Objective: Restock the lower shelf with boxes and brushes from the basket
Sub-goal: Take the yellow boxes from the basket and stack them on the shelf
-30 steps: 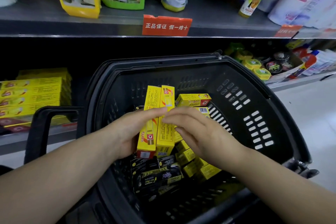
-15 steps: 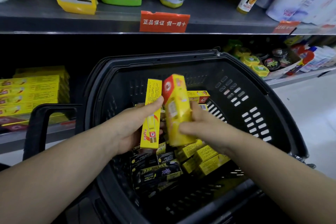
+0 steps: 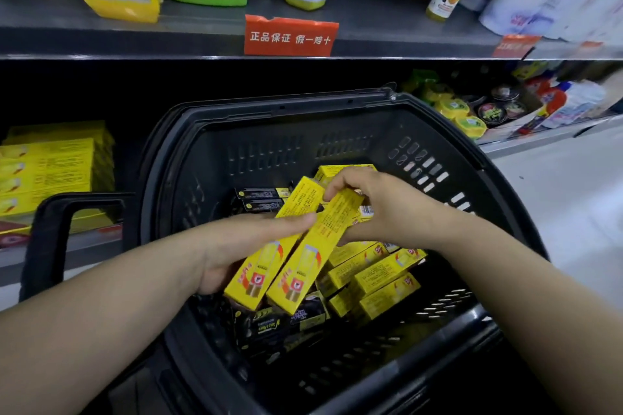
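Note:
A black plastic basket stands in front of me and holds several yellow boxes and black boxes. Over it my left hand grips two long yellow boxes side by side: one yellow box on the left and a second yellow box next to it, both tilted. My right hand pinches the top end of the second box. On the lower shelf at the left lies a stack of yellow boxes.
The basket's black handle stands up at the left, between me and the lower shelf. An upper shelf with a red label carries bottles and pouches. Round tins fill the lower shelf at the right. Pale floor lies right.
My right hand has laid its yellow box down beside the one in my left hand. Both boxes now sit together, tilted and lower over the basket.

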A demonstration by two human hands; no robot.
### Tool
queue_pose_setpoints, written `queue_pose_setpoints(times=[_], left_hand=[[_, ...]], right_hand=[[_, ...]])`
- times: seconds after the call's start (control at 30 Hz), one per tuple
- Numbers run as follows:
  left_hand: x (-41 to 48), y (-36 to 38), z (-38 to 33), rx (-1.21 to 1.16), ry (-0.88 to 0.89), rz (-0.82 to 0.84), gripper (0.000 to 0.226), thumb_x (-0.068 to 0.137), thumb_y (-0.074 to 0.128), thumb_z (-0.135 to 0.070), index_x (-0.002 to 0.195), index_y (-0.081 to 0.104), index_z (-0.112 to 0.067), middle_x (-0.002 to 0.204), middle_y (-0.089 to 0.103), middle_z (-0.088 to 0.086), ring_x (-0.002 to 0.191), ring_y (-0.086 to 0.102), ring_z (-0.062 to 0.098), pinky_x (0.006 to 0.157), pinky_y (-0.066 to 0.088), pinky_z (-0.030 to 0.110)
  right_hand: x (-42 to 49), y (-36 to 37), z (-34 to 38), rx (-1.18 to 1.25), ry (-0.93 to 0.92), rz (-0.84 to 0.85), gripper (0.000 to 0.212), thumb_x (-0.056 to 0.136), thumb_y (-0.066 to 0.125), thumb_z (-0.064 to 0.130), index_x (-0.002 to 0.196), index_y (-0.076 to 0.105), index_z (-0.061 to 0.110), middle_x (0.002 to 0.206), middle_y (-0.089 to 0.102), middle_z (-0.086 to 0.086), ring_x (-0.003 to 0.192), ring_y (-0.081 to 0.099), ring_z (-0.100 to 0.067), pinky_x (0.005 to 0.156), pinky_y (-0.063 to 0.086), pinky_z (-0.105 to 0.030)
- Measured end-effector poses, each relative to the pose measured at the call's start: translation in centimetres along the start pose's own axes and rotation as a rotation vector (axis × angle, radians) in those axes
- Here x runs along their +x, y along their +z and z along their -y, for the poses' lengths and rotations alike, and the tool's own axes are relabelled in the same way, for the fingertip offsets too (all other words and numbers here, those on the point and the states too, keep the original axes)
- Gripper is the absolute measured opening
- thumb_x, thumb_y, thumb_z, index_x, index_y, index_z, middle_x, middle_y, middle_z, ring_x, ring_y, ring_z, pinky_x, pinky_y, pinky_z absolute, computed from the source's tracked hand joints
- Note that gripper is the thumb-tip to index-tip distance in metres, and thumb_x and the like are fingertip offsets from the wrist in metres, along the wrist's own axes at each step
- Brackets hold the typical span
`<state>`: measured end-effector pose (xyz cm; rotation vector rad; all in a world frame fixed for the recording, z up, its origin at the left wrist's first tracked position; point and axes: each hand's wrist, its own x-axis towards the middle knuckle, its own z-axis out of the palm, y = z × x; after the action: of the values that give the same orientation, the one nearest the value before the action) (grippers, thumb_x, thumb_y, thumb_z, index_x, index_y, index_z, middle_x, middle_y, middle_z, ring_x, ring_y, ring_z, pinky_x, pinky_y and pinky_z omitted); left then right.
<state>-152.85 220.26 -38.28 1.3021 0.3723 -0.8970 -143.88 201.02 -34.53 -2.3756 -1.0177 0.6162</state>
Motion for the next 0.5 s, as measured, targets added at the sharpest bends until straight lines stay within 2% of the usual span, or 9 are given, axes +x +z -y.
queue_pose_setpoints(times=[0.1, 0.13, 0.2, 0.27, 0.33, 0.4, 0.5], left_hand=[[0.0, 0.0, 0.3, -0.025, 0.052, -0.022, 0.040, 0.055, 0.077, -0.035, 0.092, 0.074, -0.019, 0.090, 0.074, 0.012, 0.072, 0.072, 0.027, 0.065, 0.057, 0.042], [0.1, 0.0, 0.4, -0.026, 0.059, -0.050, 0.040, 0.055, 0.076, -0.032, 0.093, 0.073, -0.018, 0.090, 0.074, 0.012, 0.070, 0.072, 0.026, 0.062, 0.057, 0.040], [0.4, -0.2, 0.6, -0.021, 0.068, -0.113, 0.038, 0.060, 0.075, -0.029, 0.097, 0.070, -0.020, 0.089, 0.075, 0.011, 0.069, 0.072, 0.024, 0.063, 0.056, 0.035], [0.5, -0.3, 0.6, -0.037, 0.086, -0.150, 0.028, 0.071, 0.072, -0.024, 0.099, 0.069, -0.019, 0.087, 0.075, 0.011, 0.067, 0.071, 0.023, 0.060, 0.055, 0.031], [0.5, -0.4, 0.6, -0.058, 0.096, -0.168, 0.022, 0.077, 0.069, -0.020, 0.099, 0.068, -0.016, 0.085, 0.075, 0.011, 0.064, 0.071, 0.021, 0.054, 0.054, 0.028], [0.5, -0.4, 0.5, -0.082, 0.098, -0.165, 0.021, 0.079, 0.068, -0.018, 0.099, 0.068, -0.015, 0.082, 0.075, 0.011, 0.062, 0.071, 0.021, 0.048, 0.054, 0.027], [0.4, -0.3, 0.5, -0.104, 0.088, -0.161, 0.021, 0.079, 0.068, -0.018, 0.100, 0.068, -0.014, 0.081, 0.075, 0.010, 0.060, 0.070, 0.021, 0.050, 0.053, 0.027]], right_hand=[[0.1, 0.0, -1.3, 0.176, 0.110, -0.017, 0.053, 0.070, 0.080, 0.023, 0.106, 0.044, 0.038, 0.109, 0.051, 0.026, 0.100, 0.051, 0.014, 0.078, 0.048, -0.010], [0.0, -0.3, -2.1, 0.142, 0.154, 0.033, 0.051, 0.073, 0.079, 0.022, 0.111, 0.046, 0.034, 0.108, 0.049, 0.027, 0.100, 0.051, 0.014, 0.076, 0.048, -0.010], [-0.3, -0.9, -4.2, -0.115, 0.263, 0.249, 0.050, 0.077, 0.075, 0.023, 0.120, 0.050, 0.028, 0.113, 0.051, 0.022, 0.105, 0.051, 0.003, 0.080, 0.045, -0.014], [-0.7, -0.5, -6.1, -0.395, 0.403, 0.526, 0.054, 0.077, 0.075, 0.022, 0.126, 0.051, 0.025, 0.127, 0.051, 0.006, 0.113, 0.051, -0.015, 0.087, 0.045, -0.026], [-0.8, 1.0, -7.2, -0.574, 0.493, 0.719, 0.063, 0.076, 0.076, 0.021, 0.132, 0.047, 0.022, 0.135, 0.046, -0.002, 0.117, 0.051, -0.023, 0.089, 0.045, -0.031], [-0.5, 3.2, -7.7, -0.643, 0.472, 0.762, 0.068, 0.075, 0.077, 0.018, 0.135, 0.044, 0.019, 0.137, 0.043, -0.004, 0.120, 0.049, -0.027, 0.091, 0.044, -0.034], [0.1, 5.5, -7.8, -0.754, 0.327, 0.700, 0.062, 0.079, 0.072, 0.012, 0.134, 0.044, 0.019, 0.135, 0.045, -0.005, 0.119, 0.049, -0.028, 0.089, 0.047, -0.037]])
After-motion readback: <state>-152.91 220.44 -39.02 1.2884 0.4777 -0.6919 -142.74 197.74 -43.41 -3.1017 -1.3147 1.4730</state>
